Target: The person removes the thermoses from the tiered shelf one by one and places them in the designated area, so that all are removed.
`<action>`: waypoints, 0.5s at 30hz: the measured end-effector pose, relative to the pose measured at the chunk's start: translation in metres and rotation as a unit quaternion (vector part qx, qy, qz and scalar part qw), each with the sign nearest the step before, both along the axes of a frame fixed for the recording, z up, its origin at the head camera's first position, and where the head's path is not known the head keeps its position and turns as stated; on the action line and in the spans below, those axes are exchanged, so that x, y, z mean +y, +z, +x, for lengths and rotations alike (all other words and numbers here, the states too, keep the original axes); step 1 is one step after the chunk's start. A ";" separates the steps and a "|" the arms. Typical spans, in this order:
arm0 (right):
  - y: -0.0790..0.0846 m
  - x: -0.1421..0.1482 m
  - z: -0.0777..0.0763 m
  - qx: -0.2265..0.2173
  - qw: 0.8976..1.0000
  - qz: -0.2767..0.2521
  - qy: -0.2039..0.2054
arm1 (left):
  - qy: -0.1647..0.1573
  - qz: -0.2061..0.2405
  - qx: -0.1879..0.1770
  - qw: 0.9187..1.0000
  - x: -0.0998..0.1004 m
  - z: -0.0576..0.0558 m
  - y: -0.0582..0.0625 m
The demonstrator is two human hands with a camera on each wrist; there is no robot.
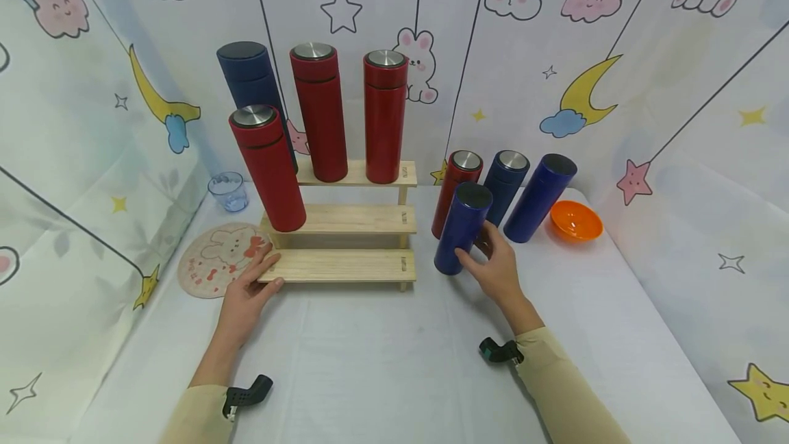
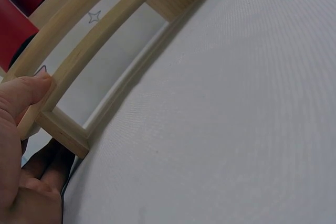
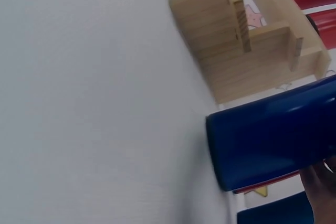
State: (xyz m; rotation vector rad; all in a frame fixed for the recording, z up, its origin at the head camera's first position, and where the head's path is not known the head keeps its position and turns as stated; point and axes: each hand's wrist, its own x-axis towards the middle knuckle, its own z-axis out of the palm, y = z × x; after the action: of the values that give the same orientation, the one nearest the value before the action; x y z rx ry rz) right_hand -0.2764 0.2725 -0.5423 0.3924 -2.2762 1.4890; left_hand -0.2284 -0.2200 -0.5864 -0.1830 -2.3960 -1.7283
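Beige sleeves (image 1: 567, 375): reaching in from the near side over a white-covered table (image 1: 370, 362), a black wrist camera (image 1: 249, 395) riding on each arm.
Left hand (image 1: 243, 303): gripping the left end of the lowest step (image 1: 345, 267) of a wooden stand (image 1: 345, 218), the thumb lying over the edge and the fingers bending behind.
Right hand (image 1: 496, 266): holding a glossy blue bottle (image 1: 462, 225), thumb and fingers curling around its lower half.
Glossy blue bottle: standing upright or nearly so, just right of the stand; whether its base is touching the cloth, the views are not showing clearly.
Round bunny mat (image 1: 206, 262): lying flat at the stand's left.
Middle step: bearing a red bottle (image 1: 268, 170) at its left end.
Right-hand group: another red bottle (image 1: 455, 187), a dark blue bottle (image 1: 507, 183) and a brighter blue one (image 1: 540, 197) standing behind the held bottle, an orange bowl (image 1: 576, 221) sitting beside them.
Top step: carrying a navy bottle (image 1: 246, 77) and two red bottles (image 1: 320, 115).
Back left corner: a clear blue glass (image 1: 228, 192) standing.
Backdrop (image 1: 505, 74): cartoon rainbows, moons and stars hanging behind.
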 end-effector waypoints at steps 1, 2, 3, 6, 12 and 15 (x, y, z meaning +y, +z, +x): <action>0.003 0.000 0.001 0.003 1.000 -0.001 -0.003 | -0.001 0.001 0.000 1.000 0.000 0.000 0.000; 0.007 0.000 0.001 0.006 1.000 -0.002 -0.009 | -0.001 0.001 0.000 1.000 0.000 0.000 0.000; 0.012 0.000 0.002 0.011 1.000 -0.006 -0.013 | -0.002 0.002 -0.001 1.000 0.000 0.000 0.000; 0.030 0.002 0.004 0.034 0.999 -0.025 -0.022 | -0.003 0.010 0.000 1.000 0.001 0.000 0.001; 0.068 0.003 0.006 0.089 0.995 -0.046 -0.016 | -0.002 0.013 0.001 1.000 0.002 0.001 0.004; 0.083 0.001 0.005 0.110 0.993 -0.046 -0.012 | -0.003 0.009 0.002 1.000 0.002 0.000 0.005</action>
State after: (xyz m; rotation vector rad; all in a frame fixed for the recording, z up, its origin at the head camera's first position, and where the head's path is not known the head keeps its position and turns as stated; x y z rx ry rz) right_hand -0.2717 0.2738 -0.4594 0.4763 -2.0269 1.4558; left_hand -0.2279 -0.2182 -0.5818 -0.1925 -2.3780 -1.7501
